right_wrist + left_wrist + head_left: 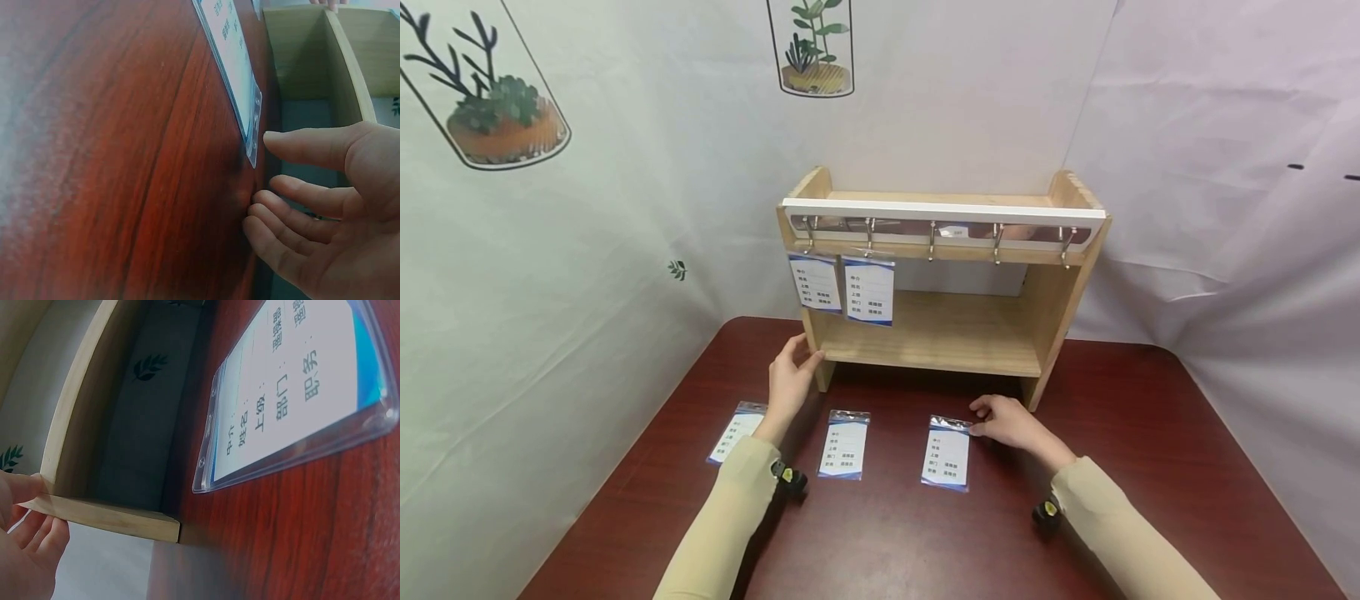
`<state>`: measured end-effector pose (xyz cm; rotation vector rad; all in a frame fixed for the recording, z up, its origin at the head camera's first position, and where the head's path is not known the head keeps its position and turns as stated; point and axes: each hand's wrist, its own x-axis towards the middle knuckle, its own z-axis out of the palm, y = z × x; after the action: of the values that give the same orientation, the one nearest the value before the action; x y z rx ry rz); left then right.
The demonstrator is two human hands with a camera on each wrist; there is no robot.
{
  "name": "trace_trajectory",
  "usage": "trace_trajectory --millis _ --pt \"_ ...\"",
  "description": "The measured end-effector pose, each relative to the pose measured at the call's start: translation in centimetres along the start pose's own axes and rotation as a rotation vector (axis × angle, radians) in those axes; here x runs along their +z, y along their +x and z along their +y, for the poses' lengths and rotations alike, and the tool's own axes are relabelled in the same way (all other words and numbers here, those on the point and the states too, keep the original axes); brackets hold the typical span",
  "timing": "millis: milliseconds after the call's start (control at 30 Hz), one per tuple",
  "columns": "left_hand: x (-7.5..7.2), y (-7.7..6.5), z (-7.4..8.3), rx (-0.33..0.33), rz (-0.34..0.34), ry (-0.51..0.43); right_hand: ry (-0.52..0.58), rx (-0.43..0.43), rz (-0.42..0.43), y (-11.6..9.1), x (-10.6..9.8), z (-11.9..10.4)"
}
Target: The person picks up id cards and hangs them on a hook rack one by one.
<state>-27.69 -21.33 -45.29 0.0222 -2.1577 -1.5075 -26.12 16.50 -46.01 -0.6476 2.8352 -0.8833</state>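
Observation:
With thumb and fingers, my left hand (788, 385) pinches the left side panel of a small wooden shelf (936, 329); the left wrist view shows this grip on the panel's edge. My right hand (1009, 423) is beside the top right corner of a badge holder (946, 454) lying on the table. In the right wrist view its thumb is just short of the clear top edge and the fingers are loosely bent, holding nothing. A second badge holder (842, 447) lies between the hands. The left forearm partly covers a third badge holder (734, 435).
Two more badge holders, a left one (815, 285) and a right one (869, 292), hang from the shelf's white hook rail (898, 208). Several metal hooks line it. The dark red table (880, 542) meets fabric-like walls (625, 208) behind and at the sides.

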Motion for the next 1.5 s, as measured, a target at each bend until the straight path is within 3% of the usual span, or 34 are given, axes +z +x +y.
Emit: trace_trajectory --millis 500,967,1500 --pt "-0.1 -0.1 0.1 -0.001 -0.002 0.009 -0.043 0.019 -0.048 1.2 -0.1 -0.4" --pt "0.0 -0.1 0.0 0.003 0.004 0.002 0.026 0.104 -0.125 1.7 0.2 -0.2" --pt "0.1 0.0 -0.2 0.007 0.005 -0.012 0.059 0.091 -0.155 1.7 0.0 -0.3"
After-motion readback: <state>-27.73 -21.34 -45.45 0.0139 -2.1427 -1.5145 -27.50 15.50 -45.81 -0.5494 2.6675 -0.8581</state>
